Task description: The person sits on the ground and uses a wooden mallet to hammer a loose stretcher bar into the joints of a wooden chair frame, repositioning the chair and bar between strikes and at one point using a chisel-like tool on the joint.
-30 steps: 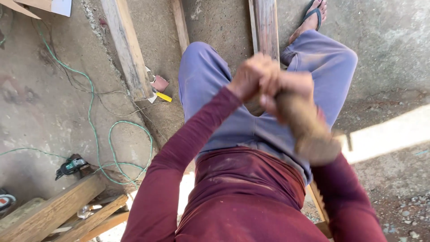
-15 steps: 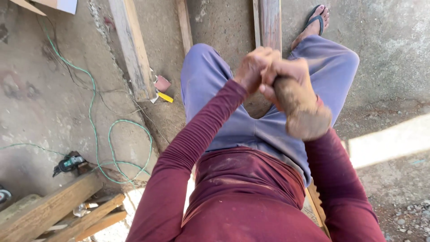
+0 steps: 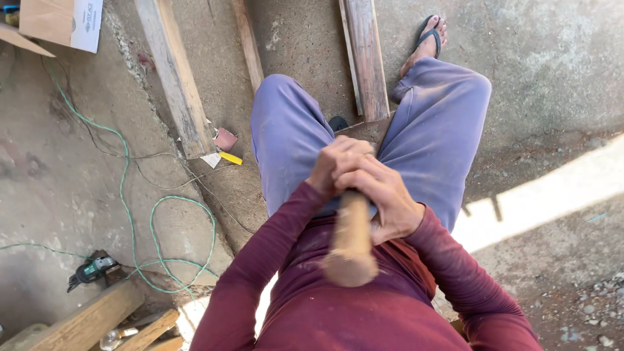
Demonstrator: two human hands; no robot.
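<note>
I'm seeing a thick, rounded wooden handle [image 3: 351, 240], pale tan and dusty, pointing its blunt butt end near me at centre while its far end is disappearing inside clasped hands above the lap.

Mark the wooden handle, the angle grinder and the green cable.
wooden handle [image 3: 351, 242], head view, on the rounded shaft below both hands
angle grinder [image 3: 91, 270], head view, on its green body
green cable [image 3: 156, 214], head view, on the loop lying on the concrete

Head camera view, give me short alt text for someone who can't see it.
Both hands, left hand and right hand, grip a round wooden handle over the person's lap. A plank, green cable and power tool lie on concrete.
</note>
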